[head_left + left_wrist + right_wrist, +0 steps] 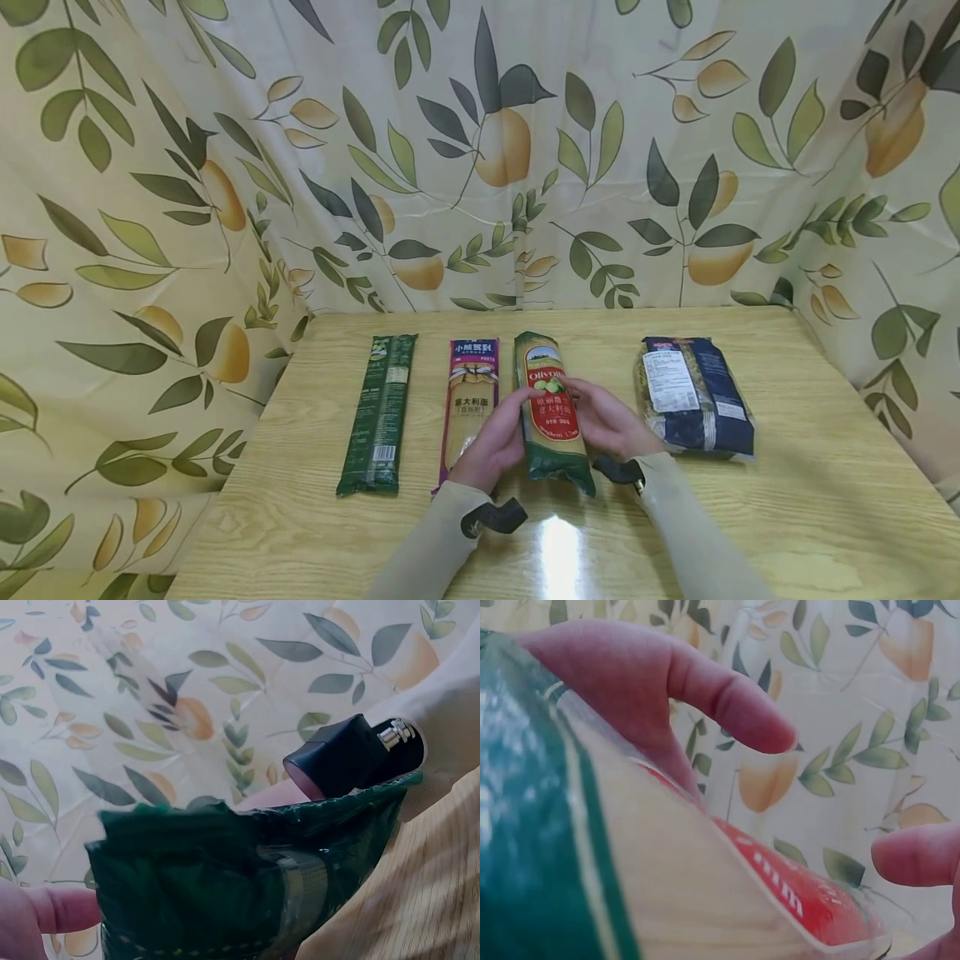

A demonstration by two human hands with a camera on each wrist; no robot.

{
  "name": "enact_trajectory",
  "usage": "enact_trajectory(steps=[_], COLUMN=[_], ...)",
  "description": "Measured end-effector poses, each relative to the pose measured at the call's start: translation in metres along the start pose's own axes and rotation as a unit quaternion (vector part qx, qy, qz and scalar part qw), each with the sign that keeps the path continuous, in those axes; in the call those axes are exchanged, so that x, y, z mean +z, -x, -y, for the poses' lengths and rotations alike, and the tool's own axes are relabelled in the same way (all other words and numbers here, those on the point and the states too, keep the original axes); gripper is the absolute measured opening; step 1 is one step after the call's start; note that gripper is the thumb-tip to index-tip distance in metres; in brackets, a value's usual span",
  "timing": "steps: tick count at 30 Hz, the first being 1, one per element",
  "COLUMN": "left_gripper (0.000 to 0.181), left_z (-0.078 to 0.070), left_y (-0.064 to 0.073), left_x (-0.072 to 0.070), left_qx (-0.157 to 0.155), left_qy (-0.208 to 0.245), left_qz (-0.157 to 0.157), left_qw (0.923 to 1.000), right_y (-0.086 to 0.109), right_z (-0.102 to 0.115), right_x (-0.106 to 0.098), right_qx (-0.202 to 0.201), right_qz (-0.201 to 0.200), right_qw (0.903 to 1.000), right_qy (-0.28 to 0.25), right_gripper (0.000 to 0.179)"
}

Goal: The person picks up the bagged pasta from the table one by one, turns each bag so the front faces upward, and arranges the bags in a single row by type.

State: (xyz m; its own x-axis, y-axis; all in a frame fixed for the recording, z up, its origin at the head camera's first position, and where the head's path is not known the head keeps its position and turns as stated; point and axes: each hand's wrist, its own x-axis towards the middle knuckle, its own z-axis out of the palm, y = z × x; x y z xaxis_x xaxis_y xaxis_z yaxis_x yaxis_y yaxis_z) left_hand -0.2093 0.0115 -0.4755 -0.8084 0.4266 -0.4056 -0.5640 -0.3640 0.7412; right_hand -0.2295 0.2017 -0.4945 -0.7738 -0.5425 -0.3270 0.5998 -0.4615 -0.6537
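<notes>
A spaghetti packet (553, 417) with green ends and a red label lies between my two hands in the head view. My left hand (497, 440) holds its left side and my right hand (609, 421) holds its right side. The thumbs reach over the edges of the packet; the fingers underneath are hidden. In the left wrist view, the packet's dark green end (202, 885) is tilted above the wooden surface. The right wrist view shows the clear window and red label (810, 892) close up, with a thumb (754, 720) beyond them.
On the wooden table (285, 517), a green spaghetti packet (378, 417) lies at the left. Beside my left hand is a purple-edged pasta packet (471, 400). A dark blue pasta bag (697, 396) lies at the right. A leaf-patterned curtain (480, 167) hangs behind.
</notes>
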Motion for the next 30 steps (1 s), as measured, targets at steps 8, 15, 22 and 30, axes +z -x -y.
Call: enact_trajectory(steps=[8, 15, 22, 30], left_gripper=[0.069, 0.064, 0.064, 0.063], left_z=[0.002, 0.004, 0.006, 0.005], left_y=[-0.002, -0.002, -0.003, -0.006], left_x=[-0.001, -0.003, -0.006, -0.008], left_qx=[-0.005, 0.006, 0.014, 0.019], left_qy=[-0.005, -0.005, -0.035, -0.032], left_qz=[0.002, 0.006, -0.002, -0.001], left_qw=[1.0, 1.0, 0.9993, 0.9993], right_y=[0.004, 0.007, 0.012, 0.012], right_z=[0.002, 0.006, 0.01, 0.016], right_x=[0.001, -0.003, 0.002, 0.007], right_qx=[0.0, -0.018, -0.027, -0.04], right_qz=[-0.019, -0.049, -0.051, -0.055], right_qw=[0.9998, 0.998, 0.9947, 0.9859], right_qy=[-0.003, 0.037, 0.085, 0.153], right_gripper=[0.029, 0.027, 0.049, 0.06])
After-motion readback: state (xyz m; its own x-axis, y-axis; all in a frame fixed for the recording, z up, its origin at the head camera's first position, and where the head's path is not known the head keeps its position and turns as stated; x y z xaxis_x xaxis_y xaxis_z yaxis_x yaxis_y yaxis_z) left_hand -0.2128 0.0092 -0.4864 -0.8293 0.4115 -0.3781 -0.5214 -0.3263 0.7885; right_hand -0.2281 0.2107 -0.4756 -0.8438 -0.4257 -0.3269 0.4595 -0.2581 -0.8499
